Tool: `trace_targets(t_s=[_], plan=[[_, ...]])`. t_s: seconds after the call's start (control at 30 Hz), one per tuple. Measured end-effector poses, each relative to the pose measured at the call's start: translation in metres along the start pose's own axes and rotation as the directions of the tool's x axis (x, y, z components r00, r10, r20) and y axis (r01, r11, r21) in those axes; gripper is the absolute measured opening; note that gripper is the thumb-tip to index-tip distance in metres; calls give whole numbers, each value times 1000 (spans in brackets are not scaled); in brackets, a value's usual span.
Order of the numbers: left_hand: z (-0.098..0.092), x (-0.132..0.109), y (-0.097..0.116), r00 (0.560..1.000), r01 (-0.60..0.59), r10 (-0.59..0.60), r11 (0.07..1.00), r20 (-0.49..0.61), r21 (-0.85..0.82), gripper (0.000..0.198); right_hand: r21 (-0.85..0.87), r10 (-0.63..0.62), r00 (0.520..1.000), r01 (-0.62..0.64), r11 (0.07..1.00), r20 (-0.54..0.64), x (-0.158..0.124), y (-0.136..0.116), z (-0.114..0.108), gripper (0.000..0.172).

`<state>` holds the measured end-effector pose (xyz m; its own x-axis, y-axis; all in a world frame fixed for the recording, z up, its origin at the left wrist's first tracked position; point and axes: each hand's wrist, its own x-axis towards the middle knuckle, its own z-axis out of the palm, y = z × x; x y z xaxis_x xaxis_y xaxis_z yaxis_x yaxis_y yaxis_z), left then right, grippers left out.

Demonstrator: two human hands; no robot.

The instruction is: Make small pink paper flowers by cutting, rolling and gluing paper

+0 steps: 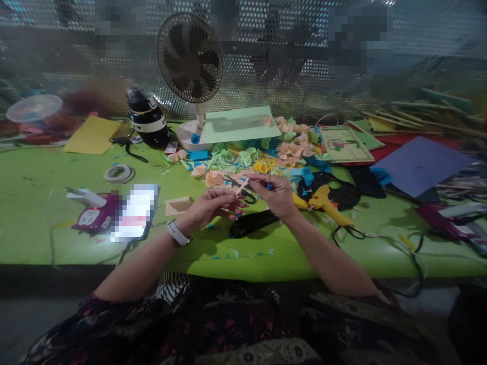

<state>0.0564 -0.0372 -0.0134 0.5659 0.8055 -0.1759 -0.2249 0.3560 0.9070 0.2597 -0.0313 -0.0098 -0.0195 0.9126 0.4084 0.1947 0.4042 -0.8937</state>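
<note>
Cutting step, I judge: my right hand [276,195] grips scissors [243,190], left hand [213,207] pinches paper piece [232,186]; next needs steady feed.

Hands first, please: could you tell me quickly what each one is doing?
Left hand: fingers loosely curled around a small paper piece.
Right hand: closed on the scissors.

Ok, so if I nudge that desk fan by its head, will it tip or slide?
The fan looks top-heavy: a wide head on a thin stem, so a high push may tip it. Its broad base on the table should resist somewhat. It probably slides if pushed low.
</note>
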Motion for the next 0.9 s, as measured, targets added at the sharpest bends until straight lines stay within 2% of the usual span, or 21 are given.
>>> trace_targets(t_s=[0.13, 0.27, 0.37, 0.47, 0.63, 0.9], plan=[[0, 1, -1, 999, -21, 23, 999, -44, 44, 26, -60, 12, 1000, -12, 998, 7, 0, -2, -1, 20], [-4, 3, -1, 989, -78, 83, 996, -122, 44, 27, -213, 61, 995, -44, 976, 73, -1, -13, -10, 42], [-5, 5, -2, 970, -148, 152, 988, -187, 33, 31, -326, 77, 979, -11, 945, 190, -2, -23, -15, 33], [-4, 6, -3, 953, -204, 206, 978, -220, 32, 35, -470, 62, 958, 80, 879, 279, -4, -24, -10, 37], [-1, 4, -5, 945, -241, 256, 966, -204, 94, 36, -536, -24, 925, 240, 809, 379, -8, -13, 1, 39], [-2, 3, -5, 964, -225, 235, 970, -124, 87, 35, -474, -87, 900, 305, 826, 428, -4, -12, -1, 36]])
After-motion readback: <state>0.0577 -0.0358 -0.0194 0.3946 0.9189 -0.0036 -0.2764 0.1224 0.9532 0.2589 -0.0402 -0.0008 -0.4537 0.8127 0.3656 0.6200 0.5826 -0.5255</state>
